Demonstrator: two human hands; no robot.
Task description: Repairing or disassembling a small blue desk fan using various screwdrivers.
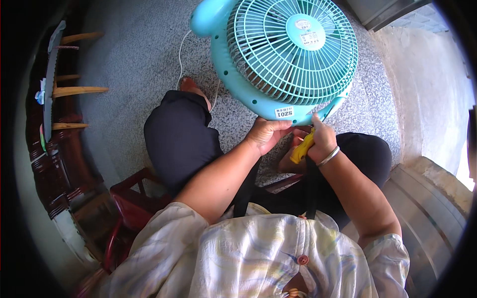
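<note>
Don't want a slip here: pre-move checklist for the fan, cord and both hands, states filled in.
1. Left hand holding the rim of the fan: ok, thumb beside the white label.
2. Yellow handle gripped: ok, in the right hand.
3. Far end of that handle placed properly: cannot tell, not clearly visible.
4. White cord clear of both hands: ok.
5. Cord unplugged: cannot tell, plug not visible.
</note>
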